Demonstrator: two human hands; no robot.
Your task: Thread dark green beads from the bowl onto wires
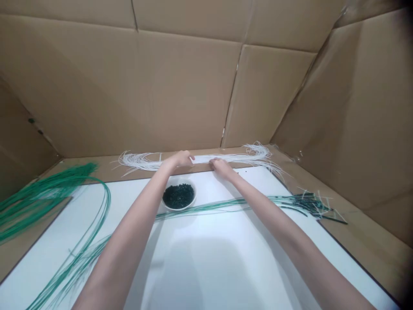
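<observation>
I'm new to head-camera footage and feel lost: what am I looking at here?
There is no machine: these are a person's bare hands, in one picture from a camera worn on the head, looking forward and down.

The left hand and right hand are at a bundle of white strands beyond the far edge of a white surface; I cannot tell how firmly they grip.

On that surface stand a white bowl of small dark pieces and long green strands. Cardboard walls rise behind.
</observation>
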